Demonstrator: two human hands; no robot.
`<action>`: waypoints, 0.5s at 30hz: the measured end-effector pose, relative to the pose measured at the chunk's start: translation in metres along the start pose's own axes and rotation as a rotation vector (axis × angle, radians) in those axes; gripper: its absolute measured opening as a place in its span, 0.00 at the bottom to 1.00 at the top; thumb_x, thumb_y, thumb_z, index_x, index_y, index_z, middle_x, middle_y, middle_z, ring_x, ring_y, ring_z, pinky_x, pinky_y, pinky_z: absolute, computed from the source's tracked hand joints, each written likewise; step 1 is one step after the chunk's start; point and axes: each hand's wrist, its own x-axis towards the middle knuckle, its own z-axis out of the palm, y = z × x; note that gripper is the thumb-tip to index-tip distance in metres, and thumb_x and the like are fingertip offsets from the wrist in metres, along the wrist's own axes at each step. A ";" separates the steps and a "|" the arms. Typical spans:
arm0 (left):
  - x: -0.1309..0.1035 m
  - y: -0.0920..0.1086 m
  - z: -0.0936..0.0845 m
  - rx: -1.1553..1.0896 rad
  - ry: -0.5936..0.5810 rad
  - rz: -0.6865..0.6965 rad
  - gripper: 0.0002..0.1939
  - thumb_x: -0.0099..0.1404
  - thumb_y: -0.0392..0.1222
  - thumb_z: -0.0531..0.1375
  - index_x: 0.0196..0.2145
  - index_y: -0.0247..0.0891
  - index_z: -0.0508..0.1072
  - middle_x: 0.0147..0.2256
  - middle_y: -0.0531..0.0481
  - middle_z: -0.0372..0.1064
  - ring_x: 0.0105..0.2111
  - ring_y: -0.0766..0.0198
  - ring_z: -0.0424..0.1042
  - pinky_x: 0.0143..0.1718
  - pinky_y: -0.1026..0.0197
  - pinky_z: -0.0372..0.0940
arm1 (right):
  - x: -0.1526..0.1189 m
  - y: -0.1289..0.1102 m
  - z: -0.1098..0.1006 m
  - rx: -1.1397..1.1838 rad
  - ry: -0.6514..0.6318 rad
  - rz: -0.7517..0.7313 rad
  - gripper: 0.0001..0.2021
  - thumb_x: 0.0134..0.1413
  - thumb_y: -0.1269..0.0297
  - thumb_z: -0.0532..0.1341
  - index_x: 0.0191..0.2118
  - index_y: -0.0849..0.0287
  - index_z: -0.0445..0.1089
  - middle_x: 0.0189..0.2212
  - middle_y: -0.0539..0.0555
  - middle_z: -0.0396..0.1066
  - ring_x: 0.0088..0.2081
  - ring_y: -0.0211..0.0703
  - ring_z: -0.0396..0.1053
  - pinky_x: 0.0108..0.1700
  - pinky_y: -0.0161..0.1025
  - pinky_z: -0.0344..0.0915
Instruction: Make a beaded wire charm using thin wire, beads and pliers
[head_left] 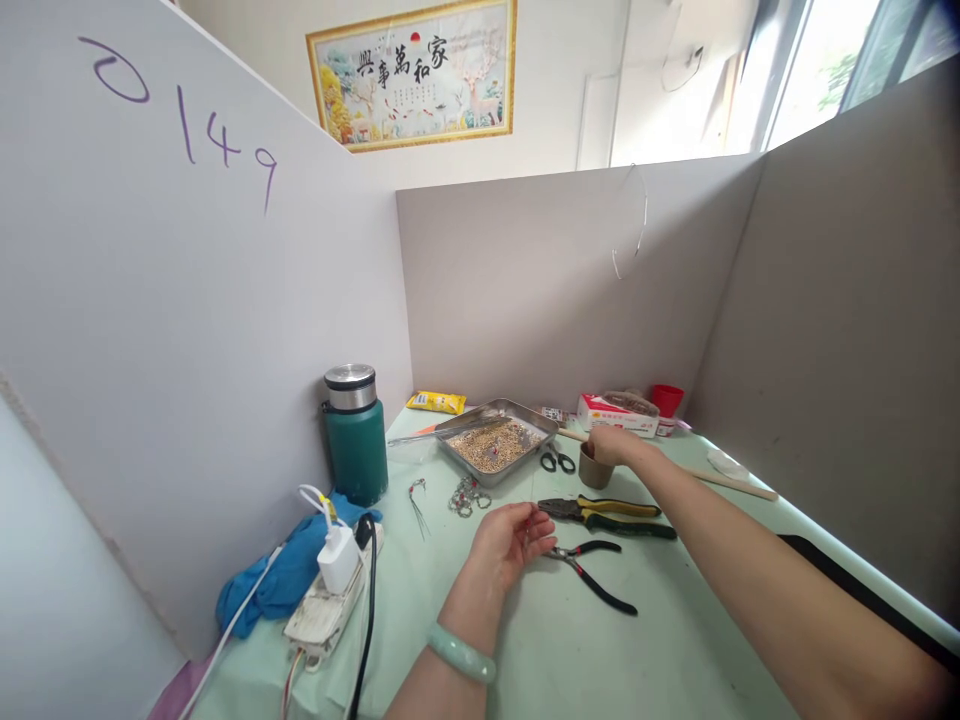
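My left hand is held palm up over the table, its thumb and fingertips pinched together. Anything between them is too small to make out. My right hand dips into a small brown cup, where its fingers are hidden. Beside the left hand lie yellow-and-black combination pliers and, nearer me, slim black-handled pliers. A metal tray of small golden beads sits behind it. Linked rings with red beads and some bent wires rest to its left.
Black-handled scissors lie between tray and cup. A green flask, a power strip with cables and a blue cloth occupy the left. A red-and-white box and a wooden stick are at the right. Grey partitions enclose the table.
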 end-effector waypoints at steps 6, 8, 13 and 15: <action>0.004 0.001 -0.001 -0.059 0.011 -0.049 0.11 0.61 0.41 0.52 0.32 0.29 0.66 0.27 0.42 0.70 0.26 0.61 0.72 0.32 0.56 0.68 | 0.006 0.004 0.003 0.068 -0.010 -0.026 0.11 0.55 0.62 0.56 0.41 0.61 0.66 0.41 0.54 0.68 0.40 0.41 0.67 0.41 0.43 0.65; 0.005 0.001 -0.002 -0.049 0.008 -0.052 0.10 0.61 0.41 0.52 0.32 0.29 0.67 0.27 0.42 0.70 0.26 0.61 0.72 0.31 0.56 0.68 | 0.005 0.008 0.003 0.110 -0.004 -0.053 0.10 0.55 0.61 0.56 0.39 0.62 0.67 0.39 0.53 0.69 0.38 0.40 0.68 0.40 0.42 0.65; 0.003 0.001 0.000 0.021 -0.001 -0.011 0.06 0.57 0.35 0.55 0.32 0.29 0.67 0.27 0.44 0.69 0.25 0.64 0.71 0.31 0.58 0.68 | -0.006 0.016 -0.004 0.286 0.079 -0.137 0.09 0.49 0.62 0.60 0.28 0.62 0.72 0.26 0.50 0.72 0.30 0.40 0.69 0.35 0.38 0.63; 0.001 0.000 0.000 0.038 -0.016 0.009 0.05 0.56 0.33 0.56 0.33 0.29 0.67 0.27 0.45 0.69 0.25 0.65 0.71 0.31 0.58 0.68 | -0.014 0.019 -0.008 0.397 0.165 -0.157 0.08 0.44 0.63 0.61 0.23 0.62 0.73 0.20 0.51 0.72 0.26 0.40 0.69 0.30 0.35 0.61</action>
